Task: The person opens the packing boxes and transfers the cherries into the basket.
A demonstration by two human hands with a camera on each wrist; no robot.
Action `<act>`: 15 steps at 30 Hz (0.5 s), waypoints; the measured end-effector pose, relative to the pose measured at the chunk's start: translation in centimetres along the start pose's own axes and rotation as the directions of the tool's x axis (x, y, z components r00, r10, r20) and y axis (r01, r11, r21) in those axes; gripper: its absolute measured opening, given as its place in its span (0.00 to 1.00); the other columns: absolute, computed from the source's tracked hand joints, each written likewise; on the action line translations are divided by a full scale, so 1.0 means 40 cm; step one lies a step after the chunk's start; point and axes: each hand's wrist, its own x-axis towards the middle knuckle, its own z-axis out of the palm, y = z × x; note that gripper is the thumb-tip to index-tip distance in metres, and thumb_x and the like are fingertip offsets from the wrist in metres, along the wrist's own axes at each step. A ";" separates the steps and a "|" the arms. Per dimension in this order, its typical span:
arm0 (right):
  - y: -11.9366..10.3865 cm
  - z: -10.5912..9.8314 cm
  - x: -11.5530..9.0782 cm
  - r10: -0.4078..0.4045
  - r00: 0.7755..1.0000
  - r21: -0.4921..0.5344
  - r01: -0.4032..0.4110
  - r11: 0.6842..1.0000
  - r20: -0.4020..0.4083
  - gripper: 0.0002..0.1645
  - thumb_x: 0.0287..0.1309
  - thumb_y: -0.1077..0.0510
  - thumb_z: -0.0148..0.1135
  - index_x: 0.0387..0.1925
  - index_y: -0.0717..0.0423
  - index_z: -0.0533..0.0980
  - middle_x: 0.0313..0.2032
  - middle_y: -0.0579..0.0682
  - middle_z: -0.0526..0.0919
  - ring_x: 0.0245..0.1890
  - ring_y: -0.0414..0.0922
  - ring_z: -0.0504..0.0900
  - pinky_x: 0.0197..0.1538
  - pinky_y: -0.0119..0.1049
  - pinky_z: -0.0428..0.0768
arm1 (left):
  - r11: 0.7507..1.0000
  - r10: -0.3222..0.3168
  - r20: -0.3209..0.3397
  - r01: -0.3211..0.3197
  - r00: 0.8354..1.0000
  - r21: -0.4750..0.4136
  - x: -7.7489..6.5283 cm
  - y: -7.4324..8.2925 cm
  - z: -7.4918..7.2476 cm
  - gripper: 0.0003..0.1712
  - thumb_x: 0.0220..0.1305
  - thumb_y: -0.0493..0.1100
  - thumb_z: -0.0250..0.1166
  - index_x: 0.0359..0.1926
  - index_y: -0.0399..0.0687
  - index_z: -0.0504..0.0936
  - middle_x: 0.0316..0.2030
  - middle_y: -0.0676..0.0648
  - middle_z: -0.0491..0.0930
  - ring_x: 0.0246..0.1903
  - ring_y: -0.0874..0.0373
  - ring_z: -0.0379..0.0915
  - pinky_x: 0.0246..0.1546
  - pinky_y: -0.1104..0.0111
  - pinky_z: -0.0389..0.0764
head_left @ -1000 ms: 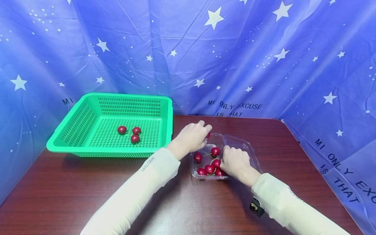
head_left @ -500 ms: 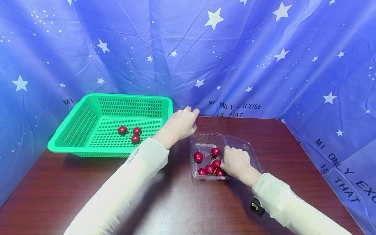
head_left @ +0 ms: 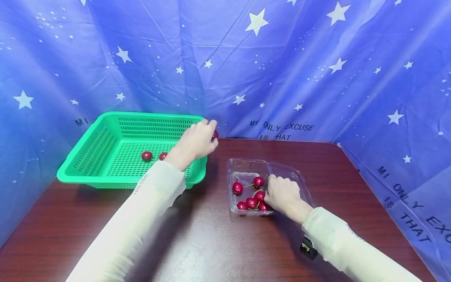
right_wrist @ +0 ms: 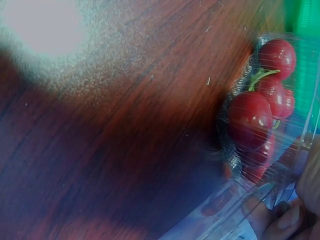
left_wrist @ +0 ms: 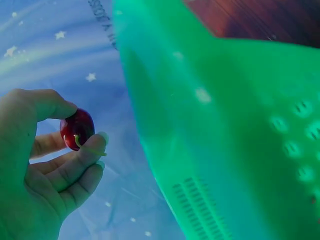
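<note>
The left hand (head_left: 195, 140) pinches a cherry (left_wrist: 85, 120), the green basket (head_left: 105, 180) near it, while the right hand (head_left: 284, 196) grips the clear box (head_left: 245, 166), other cherries (head_left: 251, 203) just left of its fingers.

Head view: high, facing forward and down across table (head_left: 225, 250). Left wrist: close at left hand (left_wrist: 47, 192); shares green basket (left_wrist: 167, 105) with head. Right wrist: close on clear box (head_left: 248, 166), shared with head.
</note>
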 end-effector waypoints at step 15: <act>0.004 0.004 0.000 -0.012 1.000 0.001 0.012 1.000 -0.021 0.11 0.46 0.57 0.58 0.21 0.63 0.71 0.23 0.65 0.84 0.23 0.63 0.82 0.21 0.55 0.78 | 0.986 -0.164 0.064 0.165 0.984 -0.014 -0.026 -0.142 -0.015 0.13 0.61 0.42 0.56 0.42 0.37 0.72 0.32 0.39 0.76 0.30 0.44 0.72 0.29 0.55 0.76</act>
